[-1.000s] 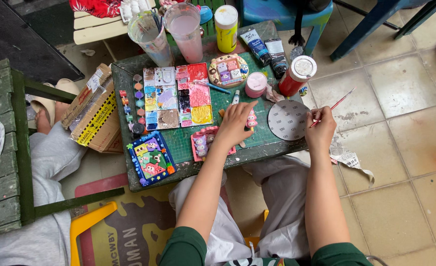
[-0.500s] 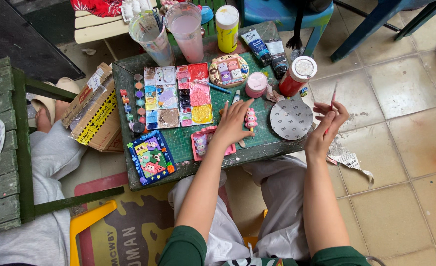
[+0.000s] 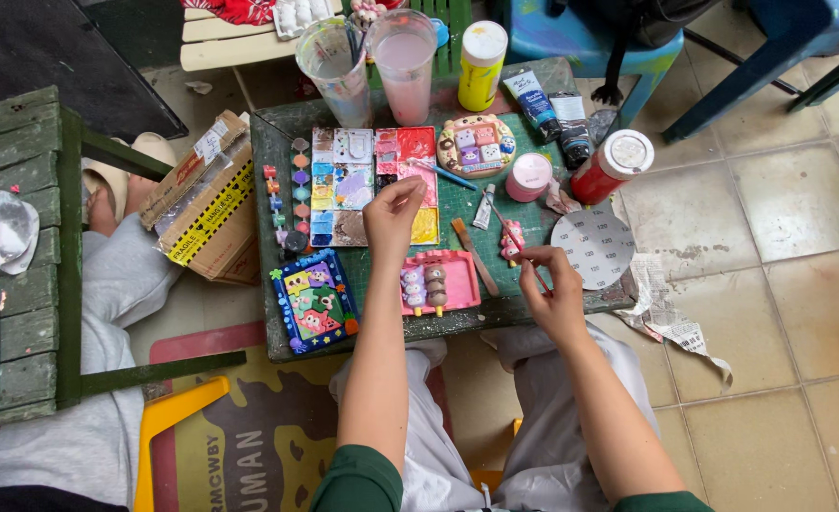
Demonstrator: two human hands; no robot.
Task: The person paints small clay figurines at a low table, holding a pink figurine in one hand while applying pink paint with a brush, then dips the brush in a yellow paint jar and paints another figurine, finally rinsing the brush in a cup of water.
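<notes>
My left hand (image 3: pixel 391 213) hovers over the paint palette (image 3: pixel 339 185) with fingertips pinched together; nothing shows between them. My right hand (image 3: pixel 554 296) grips a thin red-handled paintbrush (image 3: pixel 524 254) whose tip reaches past a small pink clay figure (image 3: pixel 511 239) lying on the green table (image 3: pixel 277 152). A pink tray (image 3: pixel 457 284) with little figures lies between my hands. A flat brush (image 3: pixel 474 256) rests beside it. A grey round disc (image 3: pixel 595 246) sits just right of my right hand.
Two cups of water (image 3: pixel 339 62), a yellow bottle (image 3: pixel 483 52), paint tubes (image 3: pixel 536 95), a pink jar (image 3: pixel 530 175) and a red bottle (image 3: pixel 614 166) stand at the back. A blue plaque (image 3: pixel 315 303) lies front left. A cardboard box (image 3: pixel 206 199), another person's grey-clad leg (image 3: pixel 116 284) and a green bench (image 3: pixel 21 256) are to the left.
My left hand let go of the pink figure and moved left over the palette. My right hand came in from the disc, turning the brush toward the figure.
</notes>
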